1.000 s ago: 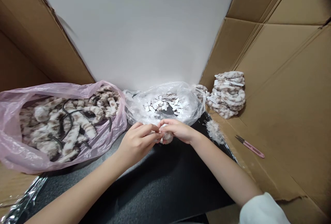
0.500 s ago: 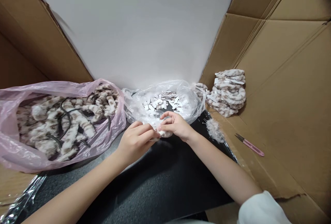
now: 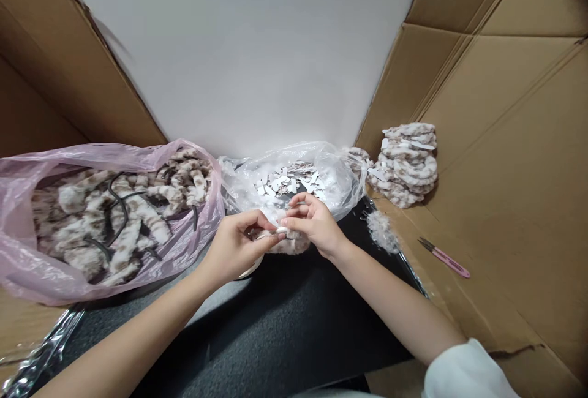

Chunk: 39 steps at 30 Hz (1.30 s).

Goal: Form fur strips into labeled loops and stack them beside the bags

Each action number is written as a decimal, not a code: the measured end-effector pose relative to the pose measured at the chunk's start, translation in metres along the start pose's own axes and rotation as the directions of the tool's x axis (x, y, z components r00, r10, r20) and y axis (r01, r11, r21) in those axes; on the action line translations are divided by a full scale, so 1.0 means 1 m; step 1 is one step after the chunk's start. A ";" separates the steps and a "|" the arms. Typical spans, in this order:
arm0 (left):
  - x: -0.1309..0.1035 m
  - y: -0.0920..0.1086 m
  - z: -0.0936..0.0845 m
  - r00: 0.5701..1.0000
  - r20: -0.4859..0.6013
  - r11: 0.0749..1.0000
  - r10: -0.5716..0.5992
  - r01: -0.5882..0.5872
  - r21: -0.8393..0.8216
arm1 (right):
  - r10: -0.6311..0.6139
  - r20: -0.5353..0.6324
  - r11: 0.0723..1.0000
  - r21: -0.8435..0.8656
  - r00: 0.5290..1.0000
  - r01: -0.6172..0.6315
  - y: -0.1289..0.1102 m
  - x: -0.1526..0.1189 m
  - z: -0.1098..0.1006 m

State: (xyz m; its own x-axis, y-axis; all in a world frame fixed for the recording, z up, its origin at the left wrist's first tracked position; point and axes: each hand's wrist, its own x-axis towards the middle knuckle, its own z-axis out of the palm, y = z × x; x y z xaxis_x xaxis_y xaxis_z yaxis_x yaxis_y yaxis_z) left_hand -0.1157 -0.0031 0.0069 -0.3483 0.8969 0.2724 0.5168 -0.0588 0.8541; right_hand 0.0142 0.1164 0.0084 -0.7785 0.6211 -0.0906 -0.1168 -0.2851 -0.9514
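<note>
1. Turned and spread since half a second ago: left hand (image 3: 239,245), with thumb and forefinger now both showing. More exposed too: band (image 3: 289,245) below fingertips, pale curved edge (image 3: 250,270) under left wrist. Barely shifted: right hand (image 3: 316,226).
2. Left grip: thumb and forefinger tips brought together, clamped on band. Small white bit at tips, too small to identify.
3. Right grip: at band, thumb near left fingertips, forefinger lifted. Clamped or only touching: cannot tell.
4. Band: fluffy, white with brown patches, held between both hands, over black surface (image 3: 294,330), just in front of clear bag (image 3: 337,183). Partly hidden by fingers.
5. In clear bag: loose heap of white tags (image 3: 287,180).
6. To left: pink bag (image 3: 114,154), mouth wide, filled with fluffy pieces (image 3: 147,220); black cords (image 3: 120,205) lying among and over them.
7. To right, behind right hand: stack (image 3: 408,171) of fluffy loops, white tags poking out, against cardboard (image 3: 519,153).
8. Nearer, beside right forearm: clump of fluff (image 3: 382,231) at surface edge. Farther right, on cardboard: pink-handled snips (image 3: 444,257), blades toward stack.
9. Behind all: white wall (image 3: 243,49). At right elbow: pale sleeve (image 3: 466,370).
</note>
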 end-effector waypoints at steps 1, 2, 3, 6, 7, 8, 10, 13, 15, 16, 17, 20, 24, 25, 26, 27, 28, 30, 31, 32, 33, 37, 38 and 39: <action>0.000 0.000 0.000 1.000 0.026 1.000 -0.018 0.018 -0.006 | 0.046 0.007 0.999 0.006 0.999 -0.047 0.000 0.000 0.000; 0.001 0.000 0.000 0.999 0.048 1.000 -0.026 0.026 -0.002 | 0.088 0.013 0.996 0.006 0.996 -0.088 -0.001 0.000 -0.001; 0.001 -0.001 0.001 0.998 0.062 1.000 -0.027 0.027 0.007 | 0.120 0.014 0.993 0.002 0.993 -0.120 -0.001 0.001 -0.001; 0.003 -0.002 0.002 0.998 0.065 0.999 -0.026 0.024 0.036 | 0.147 -0.015 0.989 -0.009 0.989 -0.147 0.000 0.002 -0.001; 0.003 -0.002 0.002 0.998 0.062 0.999 -0.030 0.027 0.040 | 0.144 -0.025 0.990 -0.009 0.989 -0.144 0.001 0.002 -0.001; 0.003 -0.003 0.002 0.998 0.058 0.999 -0.034 0.031 0.045 | 0.138 -0.032 0.990 -0.006 0.990 -0.138 0.001 0.002 -0.001; 0.003 -0.005 0.002 0.998 0.060 0.997 -0.034 0.030 0.064 | 0.122 -0.043 0.992 -0.004 0.992 -0.122 0.002 0.003 -0.001; 0.003 -0.007 0.002 0.996 0.082 0.993 -0.020 0.010 0.120 | 0.083 -0.058 0.996 -0.029 0.995 -0.085 0.002 0.003 -0.003; 0.003 -0.009 0.003 0.995 0.096 0.988 -0.014 -0.001 0.153 | 0.050 -0.064 0.997 -0.051 0.997 -0.053 0.002 0.003 -0.004; 0.002 -0.009 0.003 0.995 0.099 0.987 -0.013 -0.003 0.160 | 0.035 -0.065 0.997 -0.061 0.997 -0.039 0.003 0.004 -0.004; 0.002 -0.009 0.003 0.995 0.101 0.987 -0.014 -0.003 0.161 | 0.023 -0.066 0.997 -0.072 0.998 -0.028 0.003 0.004 -0.005; 0.003 -0.009 0.003 0.994 0.103 0.989 -0.028 0.013 0.145 | 0.008 -0.057 0.994 -0.111 0.998 -0.014 0.003 0.004 -0.006; 0.005 -0.009 0.002 0.993 0.099 0.990 -0.069 0.056 0.127 | -0.126 -0.023 0.954 -0.276 0.992 0.115 0.006 0.003 -0.006; 0.006 -0.010 0.002 0.992 0.100 0.991 -0.082 0.070 0.114 | -0.187 -0.010 0.927 -0.333 0.982 0.173 0.007 0.003 -0.006; 0.007 -0.011 0.001 0.990 0.103 0.991 -0.098 0.087 0.099 | -0.247 0.006 0.895 -0.381 0.969 0.230 0.008 0.002 -0.006; 0.007 -0.012 0.001 0.988 0.107 0.991 -0.115 0.106 0.086 | -0.303 0.025 0.861 -0.420 0.953 0.285 0.009 0.002 -0.006; 0.008 -0.013 0.000 0.986 0.106 0.989 -0.132 0.125 0.074 | -0.355 0.049 0.825 -0.454 0.934 0.337 0.010 0.001 -0.006; 0.009 -0.016 0.000 0.983 0.092 0.987 -0.158 0.154 0.049 | -0.458 0.104 0.721 -0.537 0.883 0.438 0.012 0.001 -0.006; 0.009 -0.018 0.001 0.983 0.080 0.986 -0.163 0.161 0.033 | -0.511 0.139 0.647 -0.588 0.848 0.486 0.012 0.001 -0.006; 0.009 -0.018 0.001 0.983 0.071 0.986 -0.167 0.167 0.014 | -0.561 0.178 0.564 -0.633 0.808 0.531 0.013 0.001 -0.007; 0.010 -0.019 0.001 0.983 0.065 0.985 -0.171 0.172 -0.009 | -0.605 0.218 0.483 -0.663 0.766 0.571 0.013 0.002 -0.008; 0.011 -0.015 0.003 0.970 0.080 0.957 -0.229 0.239 -0.161 | -0.698 0.321 0.329 -0.651 0.640 0.685 0.016 0.007 -0.014; 0.011 -0.014 0.003 0.963 0.094 0.940 -0.254 0.269 -0.210 | -0.701 0.331 0.328 -0.638 0.632 0.697 0.017 0.008 -0.015; 0.012 -0.013 0.004 0.955 0.109 0.920 -0.277 0.296 -0.257 | -0.697 0.334 0.338 -0.628 0.635 0.701 0.018 0.009 -0.017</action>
State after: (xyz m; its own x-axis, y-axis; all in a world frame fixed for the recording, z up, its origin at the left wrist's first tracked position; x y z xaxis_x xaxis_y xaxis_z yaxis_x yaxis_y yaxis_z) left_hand -0.1235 0.0096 -0.0027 -0.3902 0.9204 -0.0245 0.1713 0.0987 0.9803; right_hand 0.0157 0.1287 -0.0149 -0.6185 0.3493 0.7039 -0.1979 0.7977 -0.5697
